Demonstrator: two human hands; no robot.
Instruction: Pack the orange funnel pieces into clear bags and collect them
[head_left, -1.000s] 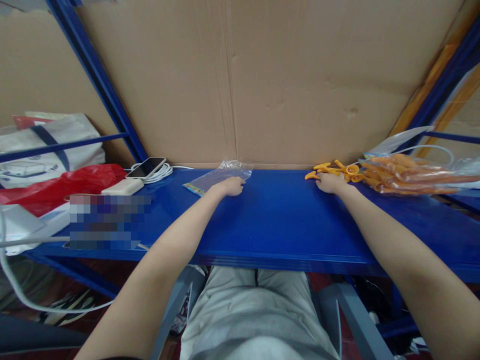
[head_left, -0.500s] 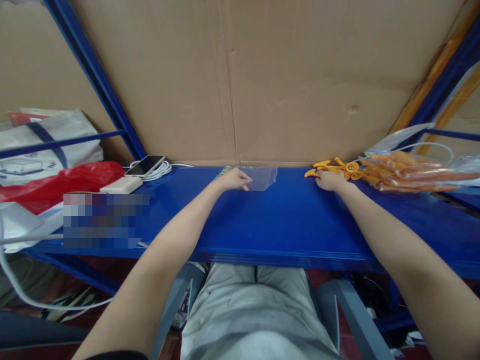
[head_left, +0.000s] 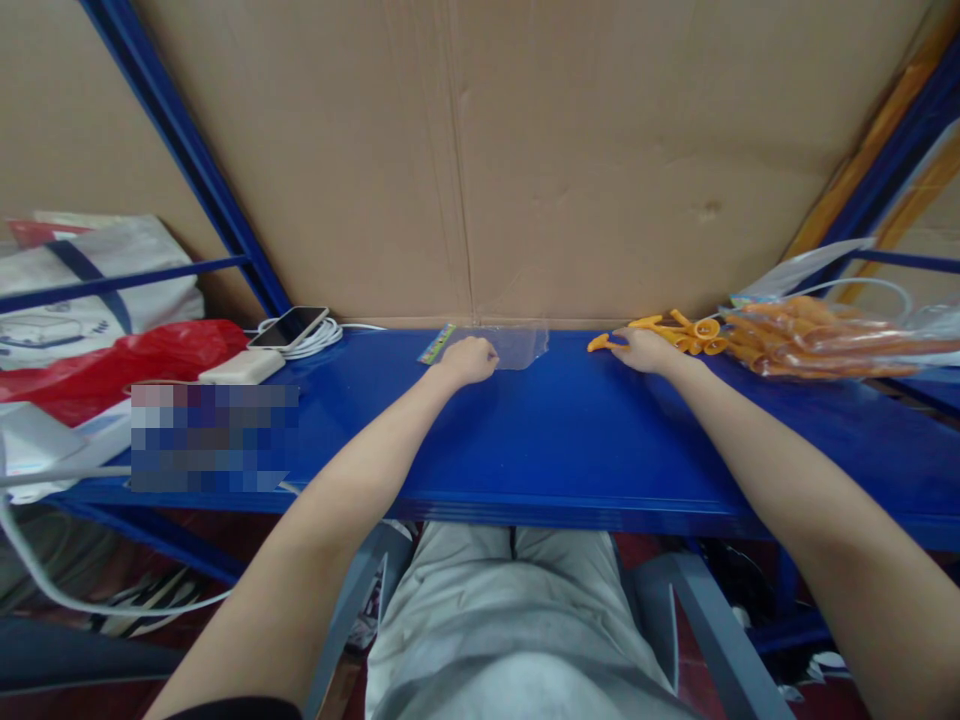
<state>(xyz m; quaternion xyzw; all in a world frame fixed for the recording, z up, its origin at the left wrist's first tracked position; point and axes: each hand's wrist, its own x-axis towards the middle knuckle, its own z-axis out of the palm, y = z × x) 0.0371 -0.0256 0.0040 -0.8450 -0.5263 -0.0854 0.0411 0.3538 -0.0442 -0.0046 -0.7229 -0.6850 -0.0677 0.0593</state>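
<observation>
The left hand lies on the flat blue metal shelf near its back edge, with the fingers curled down and pinching the near edge of a thin clear plastic bag. This bag lies flat on the shelf against the big brown cardboard sheet that stands behind, and it has a small coloured printed strip at its left end, just left of the hand.

The right hand is well to the right of the bag, also at the back of the shelf. It is closed around one small orange plastic tool, whose curved end comes out to the left of the fingers. Directly to the right of this hand there is a loose heap of the same orange plastic pieces, and after it a clear plastic sack full of orange pieces, lying on its side.

On the left part of the shelf are a smartphone on top of a coiled white cable, a white charger block near them, and a crumpled red plastic bag. Farther left stands a white fabric bag with dark stripes. Below the shelf edge the person's light grey trousers are visible
</observation>
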